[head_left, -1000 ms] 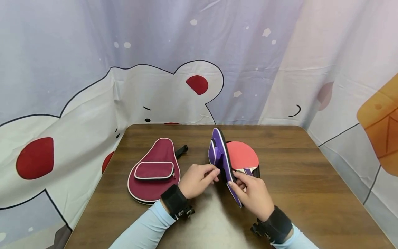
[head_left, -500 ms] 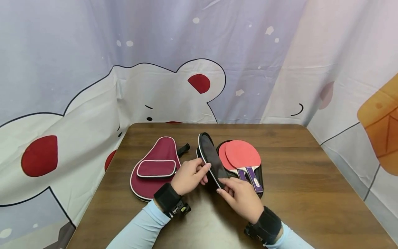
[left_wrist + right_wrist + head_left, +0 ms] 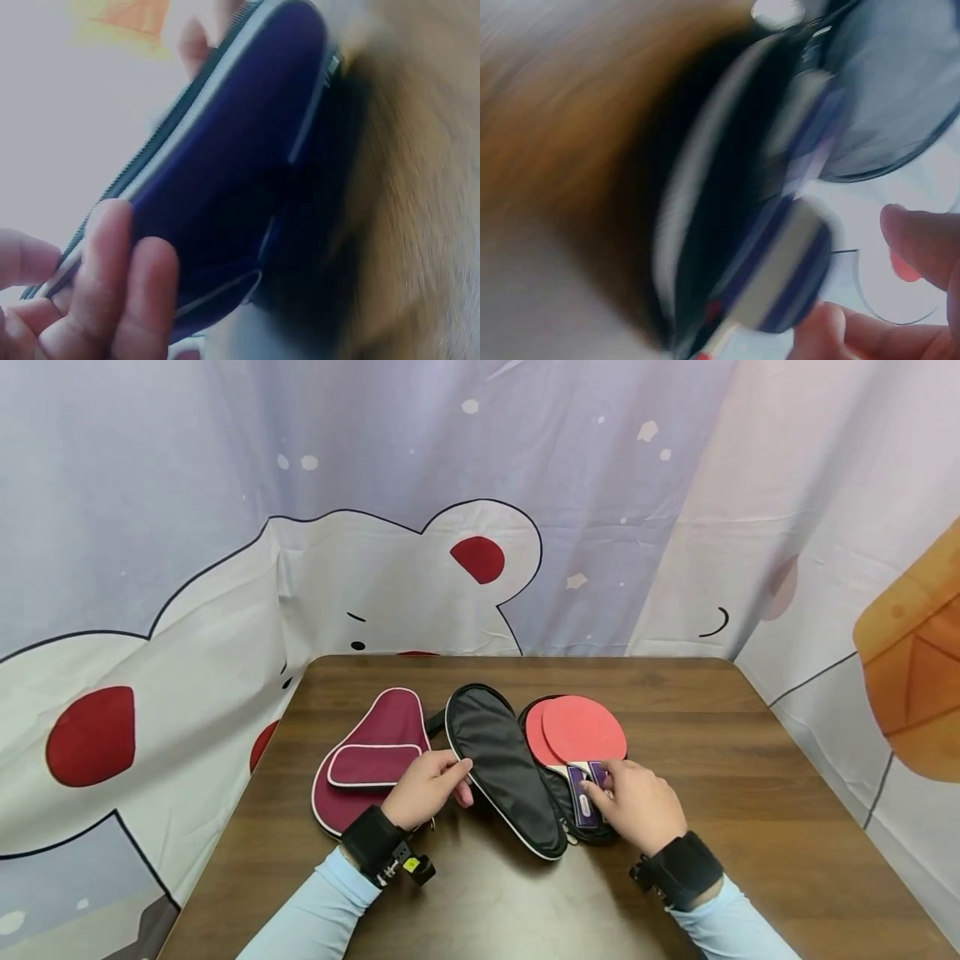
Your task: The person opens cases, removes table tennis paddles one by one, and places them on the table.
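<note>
An unzipped purple case shows the black lining of its flap (image 3: 501, 768) in the head view. Its purple outside and zip edge (image 3: 225, 150) appear in the left wrist view. My left hand (image 3: 427, 787) pinches the flap's left edge between thumb and fingers. Two table tennis bats with red faces (image 3: 585, 731) overlap in the other half of the case. Their purple-and-white handles (image 3: 583, 797) point toward me. My right hand (image 3: 641, 802) is at these handles, with thumb and fingers apart. A blurred handle end (image 3: 787, 270) lies close to the fingertips in the right wrist view.
A maroon bat-shaped case (image 3: 375, 727) with a white-trimmed pocket lies left of the purple case. Its black strap (image 3: 437, 723) reaches under the flap's edge. All lie on a brown wooden table (image 3: 750, 827), with a patterned curtain (image 3: 600, 510) behind.
The flap has swung over to the left and down, baring its black lining and the two bats. My right hand has left the flap and moved right to the handles.
</note>
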